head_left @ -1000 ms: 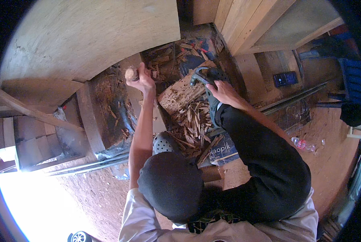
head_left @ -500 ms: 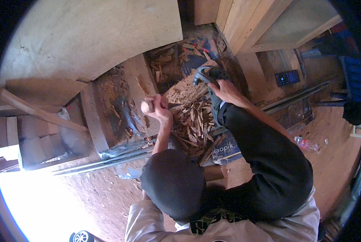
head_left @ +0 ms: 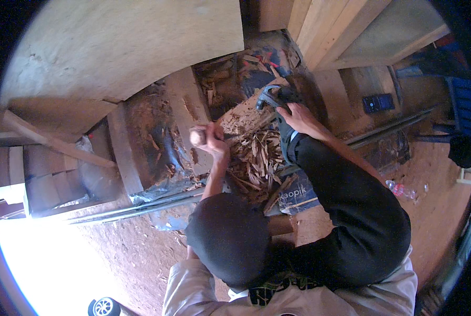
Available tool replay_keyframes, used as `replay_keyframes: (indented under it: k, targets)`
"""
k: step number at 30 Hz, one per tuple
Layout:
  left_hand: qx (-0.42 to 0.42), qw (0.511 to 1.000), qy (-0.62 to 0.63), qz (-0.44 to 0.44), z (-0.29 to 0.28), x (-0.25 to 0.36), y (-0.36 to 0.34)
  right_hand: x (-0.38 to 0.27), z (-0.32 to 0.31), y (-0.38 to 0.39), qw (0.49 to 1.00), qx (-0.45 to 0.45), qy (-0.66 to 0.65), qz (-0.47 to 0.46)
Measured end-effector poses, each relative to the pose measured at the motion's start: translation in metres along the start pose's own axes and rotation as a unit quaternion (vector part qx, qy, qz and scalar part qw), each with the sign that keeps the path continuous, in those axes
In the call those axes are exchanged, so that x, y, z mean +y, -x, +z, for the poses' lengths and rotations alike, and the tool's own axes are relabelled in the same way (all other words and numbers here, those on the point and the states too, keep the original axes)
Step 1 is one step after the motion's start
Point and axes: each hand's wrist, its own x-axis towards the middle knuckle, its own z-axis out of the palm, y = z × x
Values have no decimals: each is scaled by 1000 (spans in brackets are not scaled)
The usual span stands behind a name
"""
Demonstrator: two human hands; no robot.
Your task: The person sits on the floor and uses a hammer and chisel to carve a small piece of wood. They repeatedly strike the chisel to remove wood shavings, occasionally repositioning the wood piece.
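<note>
My left hand (head_left: 214,143) is closed round the rounded wooden handle (head_left: 197,137) of what looks like a chisel; its blade points at the wood and is mostly hidden. A rough-cut wooden block (head_left: 246,115) lies slanted in front of me, its top chipped and pitted. At its right side my right hand (head_left: 301,118) grips a hammer (head_left: 267,97), whose dark metal head stands over the block's far end. Much of the hammer's handle is hidden. My dark clog (head_left: 286,142) is beside the block, below the right hand. Wood chips (head_left: 262,158) are heaped at the block's near side.
A large pale board (head_left: 125,47) rises at the far left, and wooden beams (head_left: 325,31) stand at the far right. A phone (head_left: 378,103) lies to the right, near a blue plastic chair (head_left: 462,102). A wheel (head_left: 104,306) shows at the lower left.
The whole view has shifted slightly. My left hand with the chisel has turned a little and sits nearer the block. The right hand still holds the hammer in about the same place.
</note>
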Motion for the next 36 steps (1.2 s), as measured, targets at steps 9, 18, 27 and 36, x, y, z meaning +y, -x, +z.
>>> replay_keyframes:
  k: [9, 18, 27, 36]
  targets:
    - [32, 987, 108, -117, -17, -8, 22, 1, 1, 0, 1000, -7, 6, 11]
    - [163, 973, 157, -39, 16, 20, -75, 1, -3, 1, 999, -27, -22, 21]
    - [73, 991, 108, -23, -6, -6, -7, 8, 6, -2, 999, 32, 5, -8]
    - [45, 999, 27, 2, -8, 16, -39, 7, 4, -3, 999, 24, -39, -15]
